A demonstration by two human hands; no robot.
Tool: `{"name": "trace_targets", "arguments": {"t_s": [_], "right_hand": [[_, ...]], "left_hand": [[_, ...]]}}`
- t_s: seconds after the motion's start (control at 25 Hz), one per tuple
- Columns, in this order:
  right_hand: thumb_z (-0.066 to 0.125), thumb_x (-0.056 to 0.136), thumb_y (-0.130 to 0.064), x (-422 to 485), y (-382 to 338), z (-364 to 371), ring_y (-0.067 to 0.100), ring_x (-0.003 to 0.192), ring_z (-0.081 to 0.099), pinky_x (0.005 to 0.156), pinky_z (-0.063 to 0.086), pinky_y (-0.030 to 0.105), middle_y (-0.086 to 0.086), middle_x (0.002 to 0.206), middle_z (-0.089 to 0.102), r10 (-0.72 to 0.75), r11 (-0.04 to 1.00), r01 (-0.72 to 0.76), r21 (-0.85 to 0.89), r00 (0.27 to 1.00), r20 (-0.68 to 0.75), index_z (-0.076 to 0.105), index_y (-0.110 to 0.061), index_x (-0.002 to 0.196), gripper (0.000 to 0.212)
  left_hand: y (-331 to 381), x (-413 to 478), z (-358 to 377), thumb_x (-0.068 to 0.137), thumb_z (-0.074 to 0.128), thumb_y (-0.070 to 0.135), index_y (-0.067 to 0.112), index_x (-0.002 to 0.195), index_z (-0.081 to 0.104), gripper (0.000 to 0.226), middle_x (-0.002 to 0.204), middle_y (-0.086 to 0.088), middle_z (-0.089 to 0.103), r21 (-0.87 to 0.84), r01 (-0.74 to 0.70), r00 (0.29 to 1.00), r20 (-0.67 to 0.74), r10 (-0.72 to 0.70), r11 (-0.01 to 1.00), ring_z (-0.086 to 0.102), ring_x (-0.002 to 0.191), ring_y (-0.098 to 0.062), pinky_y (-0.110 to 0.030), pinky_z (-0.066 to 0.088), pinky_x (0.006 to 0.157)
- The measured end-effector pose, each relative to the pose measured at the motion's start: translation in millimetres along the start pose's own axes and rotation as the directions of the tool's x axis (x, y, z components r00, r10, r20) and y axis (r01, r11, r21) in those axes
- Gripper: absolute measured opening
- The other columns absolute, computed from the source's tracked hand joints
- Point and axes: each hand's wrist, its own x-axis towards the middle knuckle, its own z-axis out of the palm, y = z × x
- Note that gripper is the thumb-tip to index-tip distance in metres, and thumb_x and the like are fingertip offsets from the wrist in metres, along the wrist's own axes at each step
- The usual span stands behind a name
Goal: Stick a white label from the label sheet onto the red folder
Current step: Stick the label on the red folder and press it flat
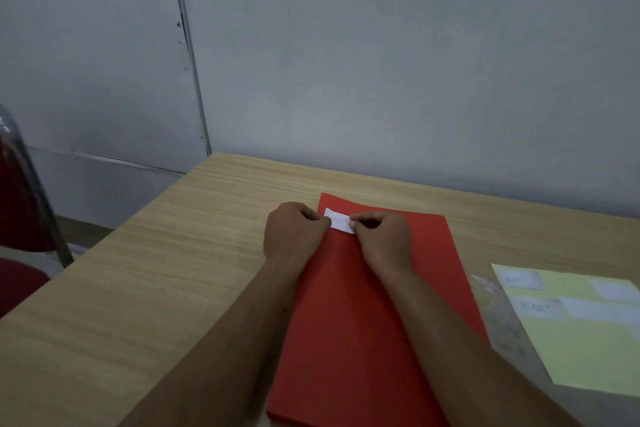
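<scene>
- At the far left edge I see a red chair (19, 274) with a metal frame, standing beside the table and apart from everything on it.
- The wooden table (145, 274) runs from there across to the right, its far edge against a grey wall (381, 45).
- Next comes my left hand (294, 236), curled with the fingers drawn together; its fingertips pinch the left end of the white label (341, 220).
- The white label lies on the far-left corner of the red folder (349, 322) — I can't tell whether it is fully pressed down or partly lifted, since the fingers cover both ends. Some handwritten letters show on it, too blurred to read with certainty.
- The red folder lies flat on the table, its long side running away from me, both forearms crossing over it.
- My right hand (384, 241) is just right of the label, fingers bent and bunched, the tips nipping the label's right end.
- Further right, near the folder but not touching it, lies the pale yellow label sheet (588, 350) — a few white labels are on it, one with faint writing.
</scene>
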Motion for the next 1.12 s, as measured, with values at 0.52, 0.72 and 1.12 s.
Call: {"name": "trace_targets", "arguments": {"t_s": [0.52, 0.72, 1.12], "right_hand": [[0.074, 0.082, -0.015, 3, 9, 10, 0.005, 0.08, 0.065, 0.076, 0.045, 0.018, -0.004, 0.091, 0.077, -0.017, 0.999, 0.017, -0.043, 1.0, 0.009, 0.081, -0.019, 0.089, 0.011], [0.074, 0.081, -0.016, 5, 14, 13, -0.005, 0.069, 0.06, 0.061, 0.038, 0.0, -0.006, 0.088, 0.077, -0.042, 0.996, 0.042, -0.076, 0.999, -0.001, 0.081, -0.021, 0.086, 0.01], [0.073, 0.081, -0.017, 4, 15, 15, -0.002, 0.064, 0.058, 0.06, 0.039, 0.009, -0.003, 0.084, 0.076, -0.09, 0.978, 0.09, -0.186, 0.996, 0.009, 0.08, -0.018, 0.085, 0.008]], "left_hand": [[-12, -1, 4, 0.065, 0.072, 0.032, 0.024, 0.073, 0.071, 0.011, 0.064, 0.007, 0.065, -0.002, -0.062, 0.996, -0.062, 0.062, 0.998, 0.063, 0.066, -0.01, -0.026, 0.047, 0.06], [-17, 2, 5, 0.077, 0.066, 0.032, 0.032, 0.096, 0.075, 0.021, 0.073, 0.008, 0.062, 0.062, -0.186, 0.983, -0.001, 0.186, 0.981, 0.057, 0.069, -0.008, -0.025, 0.04, 0.062], [-25, 12, 4, 0.085, 0.061, 0.039, 0.035, 0.116, 0.072, 0.033, 0.099, -0.003, 0.065, 0.202, -0.282, 0.959, 0.057, 0.276, 0.938, 0.059, 0.091, -0.014, -0.024, 0.037, 0.07]]}}
